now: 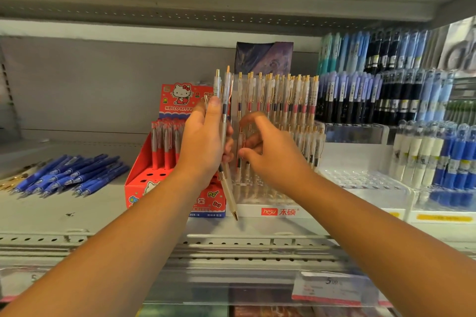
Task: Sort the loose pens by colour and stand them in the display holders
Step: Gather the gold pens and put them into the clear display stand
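Observation:
My left hand is closed around a small bunch of clear pens with gold tips, held upright in front of the shelf. One of them hangs lower, its point near the holder's base. My right hand hovers just to the right with curled fingers, holding nothing that I can see. Behind both hands stands a clear tiered display holder with a white base, filled with clear gold-clipped pens. A loose pile of blue pens lies on the shelf at the left.
A red cartoon-cat display box with red pens stands left of the clear holder. At the right, racks of blue, black and white pens fill the shelf, with a bare clear tray before them. A price tag hangs on the shelf edge.

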Demonstrator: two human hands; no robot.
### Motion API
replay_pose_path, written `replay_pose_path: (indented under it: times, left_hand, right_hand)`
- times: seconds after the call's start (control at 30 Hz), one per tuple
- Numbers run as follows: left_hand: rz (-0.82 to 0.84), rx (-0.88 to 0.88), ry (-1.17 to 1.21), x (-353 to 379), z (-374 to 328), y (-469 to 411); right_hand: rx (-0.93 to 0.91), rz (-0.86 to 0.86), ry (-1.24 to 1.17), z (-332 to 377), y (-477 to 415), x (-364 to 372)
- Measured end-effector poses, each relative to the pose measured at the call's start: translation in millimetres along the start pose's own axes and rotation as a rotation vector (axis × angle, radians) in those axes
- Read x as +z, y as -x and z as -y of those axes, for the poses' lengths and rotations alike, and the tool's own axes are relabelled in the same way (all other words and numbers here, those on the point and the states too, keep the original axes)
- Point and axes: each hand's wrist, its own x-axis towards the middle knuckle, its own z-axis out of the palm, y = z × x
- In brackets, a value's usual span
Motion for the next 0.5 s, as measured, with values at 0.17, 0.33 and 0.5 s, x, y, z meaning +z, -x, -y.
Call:
replay_pose_path:
  times: [0.17,0.33,0.5]
  left_hand:
    - [0.039,-0.006,-0.019,0.3,0.6,1.6]
    - [0.130,0.001,-0.039,1.3,0.8,4.4]
    - [0.141,-0.014,-0.027,0.8,0.8,4.7]
  right_hand:
    - [-0.019,-0.173,-0.047,5.0,-1.3,-8.0]
    - [0.154,-0.195,-0.576,29.0,-13.4,-19.6]
    - [0.147,-0.188,-0.594,41.7,-21.7,-23.1]
